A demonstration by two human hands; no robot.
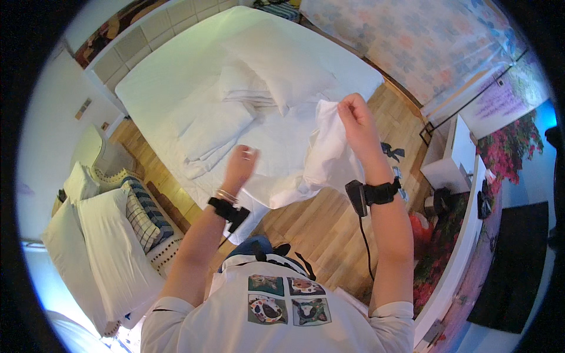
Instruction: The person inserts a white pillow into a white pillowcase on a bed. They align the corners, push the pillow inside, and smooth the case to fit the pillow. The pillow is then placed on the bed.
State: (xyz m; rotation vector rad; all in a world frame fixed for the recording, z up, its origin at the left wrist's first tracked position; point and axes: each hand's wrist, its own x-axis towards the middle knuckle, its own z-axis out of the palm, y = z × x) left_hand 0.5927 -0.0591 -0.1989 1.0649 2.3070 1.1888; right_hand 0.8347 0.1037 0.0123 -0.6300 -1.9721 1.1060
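My right hand [358, 121] is raised over the bed's near right side and pinches the edge of a white cloth [329, 152]. The cloth hangs in folds from those fingers, and its lower edge sweeps left towards my left wrist. My left hand [242, 165] is curled and slightly blurred above the bed; whether its fingers grip the cloth cannot be made out. Beyond my hands, a white pillow [282, 66] leans over a folded white cloth [245, 86] on the white-covered bed [176, 75]. More folded white bedding [212, 132] lies just past my left hand.
At left, an armchair holds white pillows [110, 247] and a checked cushion [141, 220]. Wooden floor [309, 225] lies between me and the bed. On the right stand a white cabinet [450, 163] and a long white ledge [459, 269]. A floral curtain [410, 48] hangs behind.
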